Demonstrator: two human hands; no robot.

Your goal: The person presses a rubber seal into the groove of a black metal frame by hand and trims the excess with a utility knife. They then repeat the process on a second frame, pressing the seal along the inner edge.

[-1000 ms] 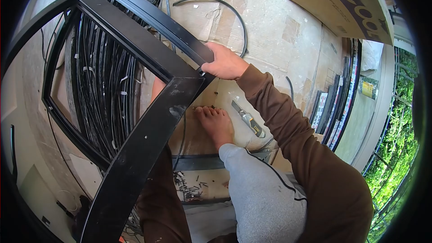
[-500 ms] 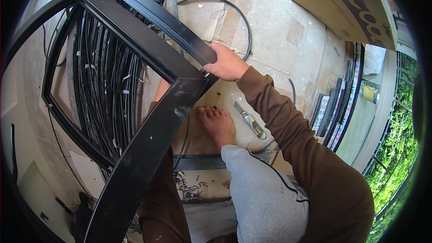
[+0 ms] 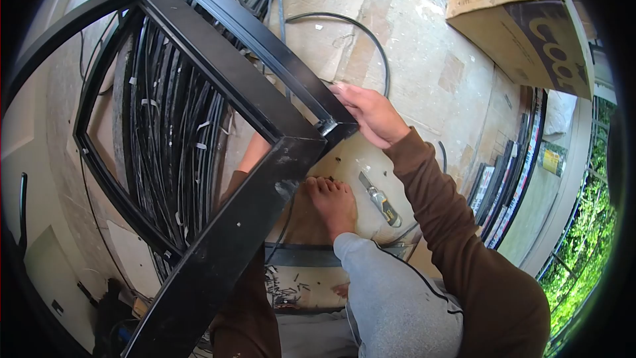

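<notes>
A large black frame (image 3: 225,225) stands tilted across the left and middle of the view, with a white scuff near its corner. My right hand (image 3: 372,111) grips the end of the frame's outer bar (image 3: 291,69) beside that corner. My left hand is hidden behind the frame; only the forearm (image 3: 254,152) and brown sleeve show through the opening. On the cardboard-covered floor, right of my bare foot (image 3: 333,205), lies a utility knife (image 3: 381,202) with its blade out.
A bundle of black strips (image 3: 175,126) lies behind the frame. A cardboard box (image 3: 523,26) stands at upper right, above a row of strips (image 3: 507,185). Small dark bits (image 3: 285,292) are scattered below my foot. A black cable (image 3: 374,36) curves over the floor.
The view has shifted, so most things sit lower and further right. My right hand has turned on the bar's end, and a gap at the corner joint now shows more.
</notes>
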